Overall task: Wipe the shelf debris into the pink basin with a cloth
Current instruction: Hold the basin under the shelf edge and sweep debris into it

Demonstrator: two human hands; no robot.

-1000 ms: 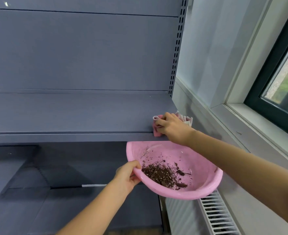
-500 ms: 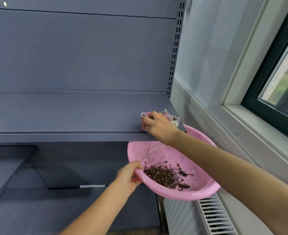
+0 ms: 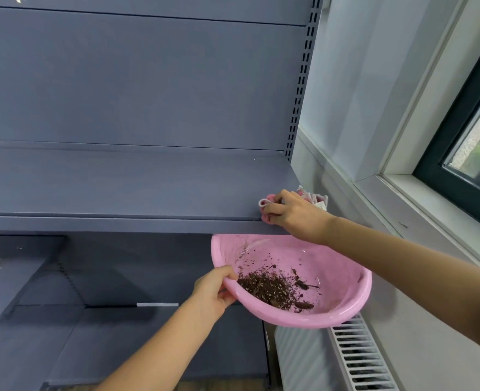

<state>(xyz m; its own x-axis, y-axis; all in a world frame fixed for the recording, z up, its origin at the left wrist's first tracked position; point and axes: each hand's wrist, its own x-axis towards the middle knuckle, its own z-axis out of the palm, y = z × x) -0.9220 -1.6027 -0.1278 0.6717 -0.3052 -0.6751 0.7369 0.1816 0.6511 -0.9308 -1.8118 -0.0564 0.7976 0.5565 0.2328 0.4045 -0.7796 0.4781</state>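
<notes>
The right hand (image 3: 295, 214) has swung back out to the shelf's front right corner after reaching further in along the shelf (image 3: 137, 187) half a second ago, and it's dragged the pink cloth (image 3: 267, 204) right up to the lip, directly over the basin! That reads as the finish of a sweep stroke: whatever was caught on that pass looks set to drop over the edge. The fingers are curled tight round the bunched cloth, pressing it down on the shelf edge, with a white-trimmed tail of fabric poking out behind the knuckles. Below, the left hand (image 3: 215, 287) clamps the near rim of the pink basin (image 3: 343, 277), thumb over the top, fingers underneath, holding it tilted toward the camera and tucked just beneath the shelf front; it has barely shifted over the last second. A good pile of dark debris (image 3: 270, 289) sits in the low side of the basin, with loose flecks scattered up the wall. The shelf surface to the left looks clean from here, only a pale speck near the back right corner, so this job seems close to wrapped up.
</notes>
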